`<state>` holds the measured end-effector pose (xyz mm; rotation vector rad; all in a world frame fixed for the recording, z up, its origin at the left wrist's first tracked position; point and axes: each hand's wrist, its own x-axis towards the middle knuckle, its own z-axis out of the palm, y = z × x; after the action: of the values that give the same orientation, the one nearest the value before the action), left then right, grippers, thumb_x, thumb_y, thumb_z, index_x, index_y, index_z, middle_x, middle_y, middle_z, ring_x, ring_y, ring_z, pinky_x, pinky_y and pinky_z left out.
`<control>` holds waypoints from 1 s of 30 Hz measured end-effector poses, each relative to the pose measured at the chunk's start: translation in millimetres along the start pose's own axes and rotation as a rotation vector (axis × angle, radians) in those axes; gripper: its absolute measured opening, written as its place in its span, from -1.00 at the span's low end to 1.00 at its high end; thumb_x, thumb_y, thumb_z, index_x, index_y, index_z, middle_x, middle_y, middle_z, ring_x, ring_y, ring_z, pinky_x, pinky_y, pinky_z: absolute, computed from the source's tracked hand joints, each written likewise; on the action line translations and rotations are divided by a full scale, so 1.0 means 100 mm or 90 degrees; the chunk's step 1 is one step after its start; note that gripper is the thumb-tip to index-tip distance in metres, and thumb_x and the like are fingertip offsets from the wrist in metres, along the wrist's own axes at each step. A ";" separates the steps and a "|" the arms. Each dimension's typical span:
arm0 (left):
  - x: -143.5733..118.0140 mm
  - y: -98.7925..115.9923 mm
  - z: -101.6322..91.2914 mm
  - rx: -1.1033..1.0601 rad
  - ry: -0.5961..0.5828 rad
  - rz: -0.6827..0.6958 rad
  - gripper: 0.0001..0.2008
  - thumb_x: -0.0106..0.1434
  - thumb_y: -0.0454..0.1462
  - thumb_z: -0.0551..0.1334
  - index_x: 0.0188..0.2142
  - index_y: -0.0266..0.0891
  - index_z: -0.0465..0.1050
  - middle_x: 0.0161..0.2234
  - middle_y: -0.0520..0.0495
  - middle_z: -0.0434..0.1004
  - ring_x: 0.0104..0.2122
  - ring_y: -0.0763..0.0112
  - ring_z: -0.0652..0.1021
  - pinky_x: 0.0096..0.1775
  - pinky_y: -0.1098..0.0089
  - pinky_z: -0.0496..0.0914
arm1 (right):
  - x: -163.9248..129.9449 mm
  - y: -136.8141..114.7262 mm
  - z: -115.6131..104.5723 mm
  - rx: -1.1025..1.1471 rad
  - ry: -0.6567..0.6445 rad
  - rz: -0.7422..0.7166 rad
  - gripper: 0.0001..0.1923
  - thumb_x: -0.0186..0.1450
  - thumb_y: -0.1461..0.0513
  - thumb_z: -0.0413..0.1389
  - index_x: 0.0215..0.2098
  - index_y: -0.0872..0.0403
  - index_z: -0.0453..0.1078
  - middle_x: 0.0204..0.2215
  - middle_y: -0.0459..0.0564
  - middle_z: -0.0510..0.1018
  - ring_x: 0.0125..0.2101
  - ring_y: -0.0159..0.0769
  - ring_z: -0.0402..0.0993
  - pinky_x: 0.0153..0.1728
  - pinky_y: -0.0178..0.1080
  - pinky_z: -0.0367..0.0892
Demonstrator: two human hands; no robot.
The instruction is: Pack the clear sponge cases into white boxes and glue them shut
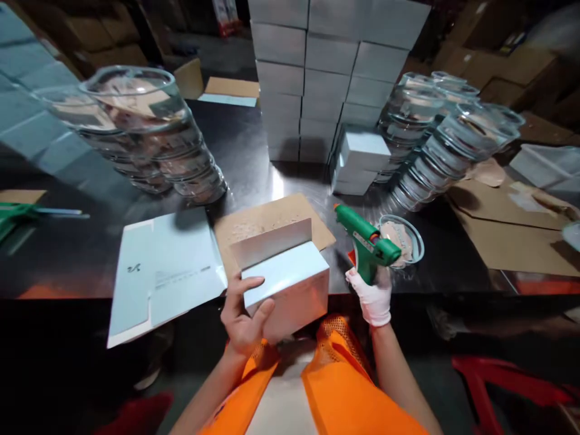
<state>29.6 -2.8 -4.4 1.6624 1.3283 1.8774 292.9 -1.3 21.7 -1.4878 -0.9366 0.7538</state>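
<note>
My bare left hand [242, 317] grips the left end of a small white box [290, 296], thumb on the near face and a finger over the top. One flap of the box stands up along its far edge. The box leans at the table's front edge, partly over a brown cardboard sheet [276, 223]. My right hand [372, 296], in a white glove, is wrapped round the handle of a green glue gun [367, 238]. Its orange nozzle points away and to the left, apart from the box. A glass bowl [419, 244] with beige contents stands just behind the glue gun.
A flattened white box [176, 272] lies at left, overhanging the front edge. Tall stacks of glass bowls stand at left [185, 157] and right [435, 157]. White boxes [324, 78] are piled at the back. Cardboard [521, 235] covers the right side. A red stool [512, 380] is below right.
</note>
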 end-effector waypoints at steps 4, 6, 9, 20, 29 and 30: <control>0.03 0.18 0.00 -0.021 -0.074 -0.131 -0.72 0.29 -0.02 0.42 -0.14 -0.12 0.62 -0.19 -0.04 0.56 -0.12 0.26 0.57 -0.11 0.36 0.42 | -0.20 -0.15 -0.05 0.015 -0.155 0.012 -0.66 0.28 -0.04 0.22 -0.18 0.03 0.54 -0.52 -0.08 0.54 -0.59 -0.30 0.32 -0.53 -0.18 0.34; 0.05 0.23 0.05 -0.016 -0.098 -0.171 -0.72 0.28 -0.03 0.42 -0.14 -0.13 0.63 -0.21 -0.04 0.54 -0.19 0.29 0.56 -0.20 0.39 0.41 | -0.31 -0.18 -0.07 -0.028 -0.181 -0.048 -0.68 0.31 -0.04 0.19 -0.15 -0.01 0.54 -0.49 -0.06 0.57 -0.59 -0.27 0.34 -0.53 -0.16 0.37; 0.04 0.26 0.12 -0.016 -0.113 -0.170 -0.75 0.28 -0.07 0.43 -0.13 -0.12 0.63 -0.18 -0.04 0.56 -0.12 0.25 0.56 -0.09 0.35 0.42 | -0.44 -0.24 -0.06 -0.110 -0.195 -0.160 -0.80 0.20 0.05 0.34 -0.31 -0.06 0.50 -0.49 -0.08 0.56 -0.51 -0.23 0.45 -0.46 -0.20 0.43; -0.03 0.22 0.17 -0.038 -0.132 -0.085 -0.82 0.34 -0.16 0.38 -0.10 -0.12 0.60 -0.16 -0.06 0.62 -0.04 0.21 0.56 0.02 0.28 0.44 | -0.47 -0.48 0.25 -0.325 -0.212 -0.570 -0.83 0.37 0.13 0.14 -0.35 0.01 0.38 -0.56 -0.15 0.48 -0.60 -0.37 0.39 -0.55 -0.32 0.23; 0.00 0.24 0.08 -0.007 -0.101 -0.143 -0.78 0.29 -0.08 0.42 -0.14 -0.10 0.62 -0.18 -0.04 0.61 -0.07 0.21 0.56 0.00 0.29 0.39 | -0.31 -0.15 -0.10 -0.299 -0.174 -0.335 -0.81 0.24 0.17 0.26 -0.46 0.00 0.36 -0.54 -0.11 0.46 -0.55 -0.33 0.40 -0.45 -0.27 0.33; 0.00 0.24 0.07 -0.005 -0.096 -0.148 -0.77 0.28 -0.08 0.42 -0.15 -0.11 0.63 -0.19 -0.04 0.60 -0.09 0.22 0.56 -0.02 0.30 0.39 | -0.29 -0.12 -0.14 -0.256 -0.169 -0.247 -0.80 0.20 0.14 0.30 -0.47 0.00 0.39 -0.54 -0.10 0.47 -0.53 -0.31 0.41 -0.42 -0.24 0.36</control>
<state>44.2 -12.4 14.1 1.5379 1.3826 1.5926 290.2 -33.2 34.2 -1.4984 -1.5981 0.5001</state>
